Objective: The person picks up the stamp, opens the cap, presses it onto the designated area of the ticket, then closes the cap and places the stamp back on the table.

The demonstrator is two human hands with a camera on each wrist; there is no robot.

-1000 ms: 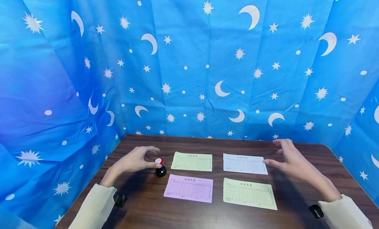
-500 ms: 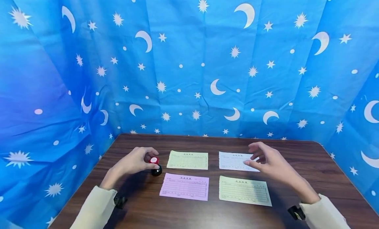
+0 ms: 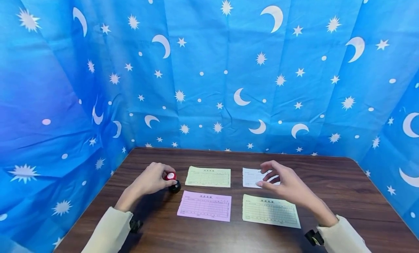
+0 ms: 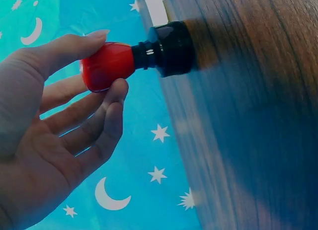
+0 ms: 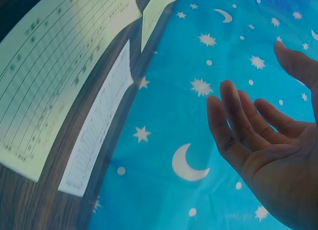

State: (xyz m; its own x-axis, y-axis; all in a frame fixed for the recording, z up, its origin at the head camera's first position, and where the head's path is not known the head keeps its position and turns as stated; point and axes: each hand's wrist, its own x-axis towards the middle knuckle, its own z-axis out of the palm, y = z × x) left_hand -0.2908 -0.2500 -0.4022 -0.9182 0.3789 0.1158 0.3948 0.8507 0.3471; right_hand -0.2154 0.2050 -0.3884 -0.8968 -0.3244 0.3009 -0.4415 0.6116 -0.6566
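Note:
My left hand [image 3: 148, 180] pinches the red knob of a stamp [image 4: 109, 66] between thumb and fingers. The stamp stands upright at the table's left, its black base [image 3: 175, 187] downward. My right hand [image 3: 283, 180] hovers over the white slip [image 3: 249, 177], hiding its right part; its fingers are loosely bent with nothing between them, as the right wrist view also shows. A pale green slip [image 3: 207, 177] lies right of the stamp, with a pink slip [image 3: 204, 206] nearer to me. Another pale green slip [image 3: 268, 211] lies below the white one. All carry printed grids.
The dark wood-grain table [image 3: 229, 238] ends at the back against a blue curtain [image 3: 209, 64] with white moons and stars, which also hangs along both sides. Each wrist wears a black strap device, such as the one on the right wrist [image 3: 314, 237].
My right hand has moved left, from beside the white slip to over it. My left thumb and fingers have closed in on the stamp's red knob. The slips lie as before; the view shifted slightly.

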